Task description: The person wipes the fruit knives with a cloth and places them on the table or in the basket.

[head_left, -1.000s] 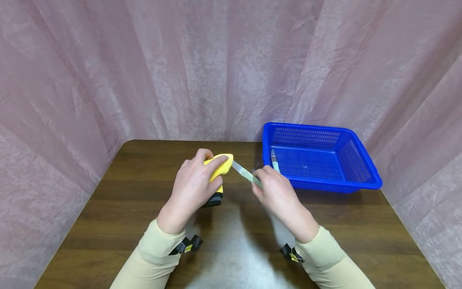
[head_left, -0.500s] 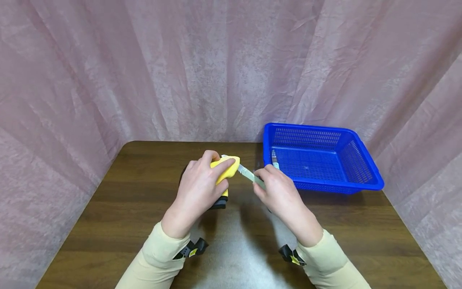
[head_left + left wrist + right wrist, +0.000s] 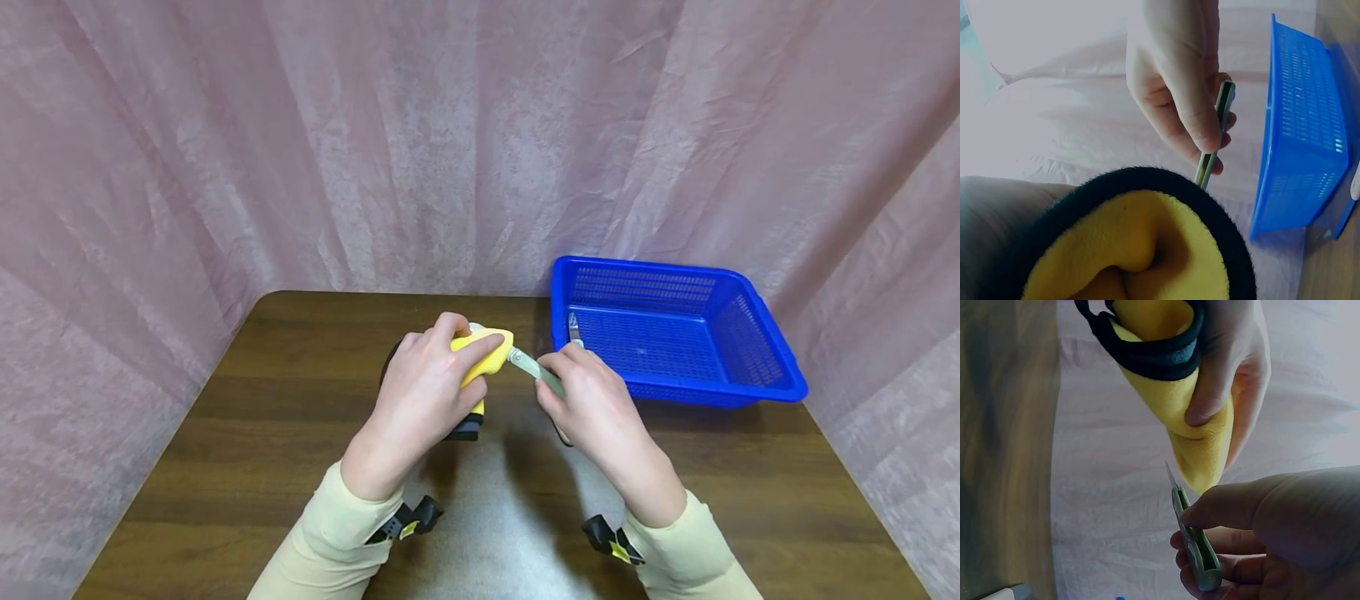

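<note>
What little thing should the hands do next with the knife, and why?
Maybe slide the yellow cloth gently outward along the knife: the left hand holds it close by the blade, which points away from the right hand.

Pale-yel. sleeves [image 3: 330, 521], each w/ blk wrist strap [image 3: 385, 530], blk cam [image 3: 428, 514] & sm. yel. tag [image 3: 408, 530].
</note>
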Action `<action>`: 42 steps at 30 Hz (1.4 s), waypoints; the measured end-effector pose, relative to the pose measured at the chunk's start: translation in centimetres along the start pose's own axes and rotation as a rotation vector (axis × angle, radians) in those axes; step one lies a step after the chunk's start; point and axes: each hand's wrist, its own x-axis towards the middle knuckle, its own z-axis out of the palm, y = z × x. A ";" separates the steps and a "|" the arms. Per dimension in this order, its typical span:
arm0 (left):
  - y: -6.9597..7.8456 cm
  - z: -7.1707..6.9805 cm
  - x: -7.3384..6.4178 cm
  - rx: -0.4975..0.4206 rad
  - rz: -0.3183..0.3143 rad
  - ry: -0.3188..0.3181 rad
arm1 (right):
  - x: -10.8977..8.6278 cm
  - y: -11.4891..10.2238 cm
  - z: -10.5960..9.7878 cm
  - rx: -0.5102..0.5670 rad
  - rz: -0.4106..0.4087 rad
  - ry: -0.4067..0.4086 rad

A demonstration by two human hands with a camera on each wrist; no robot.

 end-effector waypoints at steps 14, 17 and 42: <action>0.3 0.1 -0.3 0.019 0.019 0.007 | -0.3 -0.1 -0.3 -0.009 -0.034 0.026; 0.4 0.1 -0.4 0.024 0.028 0.008 | -0.4 -0.1 -0.3 -0.008 -0.036 0.032; 0.2 0.0 -0.3 0.060 0.030 -0.010 | -0.5 -0.3 -0.4 -0.021 -0.085 0.045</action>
